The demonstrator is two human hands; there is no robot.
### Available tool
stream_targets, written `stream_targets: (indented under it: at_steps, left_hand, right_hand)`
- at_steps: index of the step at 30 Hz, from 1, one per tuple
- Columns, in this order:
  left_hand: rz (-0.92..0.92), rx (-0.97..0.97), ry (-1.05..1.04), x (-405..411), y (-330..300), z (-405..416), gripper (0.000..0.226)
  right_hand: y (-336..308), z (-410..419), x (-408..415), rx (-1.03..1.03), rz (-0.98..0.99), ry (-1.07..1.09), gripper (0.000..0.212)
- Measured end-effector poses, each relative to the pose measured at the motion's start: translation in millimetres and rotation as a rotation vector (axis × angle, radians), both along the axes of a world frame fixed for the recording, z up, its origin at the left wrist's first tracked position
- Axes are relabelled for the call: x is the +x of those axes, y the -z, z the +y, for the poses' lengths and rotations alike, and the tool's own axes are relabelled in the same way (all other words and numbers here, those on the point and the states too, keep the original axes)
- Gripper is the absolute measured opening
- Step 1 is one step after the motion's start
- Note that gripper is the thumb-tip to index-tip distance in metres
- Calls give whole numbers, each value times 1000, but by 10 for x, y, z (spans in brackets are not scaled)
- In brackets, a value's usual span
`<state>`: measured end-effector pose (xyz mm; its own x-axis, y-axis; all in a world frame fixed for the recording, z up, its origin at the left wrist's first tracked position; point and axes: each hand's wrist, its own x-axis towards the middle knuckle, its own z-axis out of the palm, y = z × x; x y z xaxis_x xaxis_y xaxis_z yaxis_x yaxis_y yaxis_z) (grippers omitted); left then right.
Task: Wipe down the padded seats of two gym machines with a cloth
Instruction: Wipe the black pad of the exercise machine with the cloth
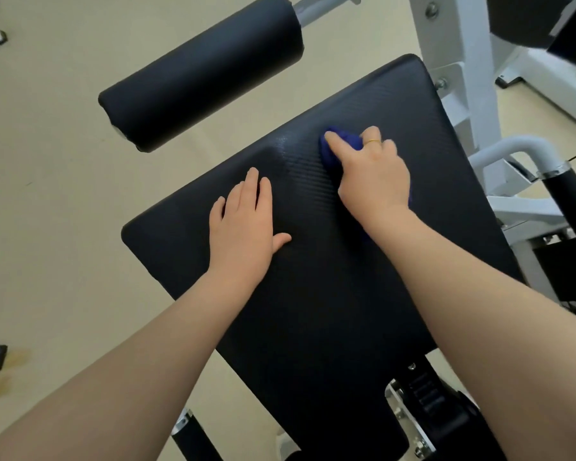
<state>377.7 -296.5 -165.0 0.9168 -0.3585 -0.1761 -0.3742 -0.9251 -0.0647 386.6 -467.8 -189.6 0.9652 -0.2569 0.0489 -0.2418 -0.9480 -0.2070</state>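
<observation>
A wide black padded seat (pixel 313 294) with a ribbed surface fills the middle of the head view. My right hand (pixel 369 174) presses a bunched dark blue cloth (pixel 328 154) onto the seat's far half; most of the cloth is hidden under the hand. A gold ring shows on one finger. My left hand (pixel 245 224) lies flat on the seat to the left of the cloth, palm down, fingers together, holding nothing.
A black roller pad (pixel 200 74) on a metal bar hangs beyond the seat's far left edge. The white machine frame (pixel 469 94) and a white curved handle (pixel 519 148) stand to the right. An adjuster mechanism (pixel 423 400) sits below the seat. Beige floor lies to the left.
</observation>
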Motion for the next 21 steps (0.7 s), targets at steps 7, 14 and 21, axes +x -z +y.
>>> stream_targets:
  at_steps: [7,14,21]
  left_hand:
    - [-7,-131,-70,-216,102,111,90]
    - [-10,-140,-168,-326,82,218,97]
    - [32,-157,-229,-306,54,363,116]
  right_hand:
    - [-11,575,-332,17,4,-137,61]
    - [-148,232,90,90,82,148,57]
    - [-142,781,-33,16,41,-182,57]
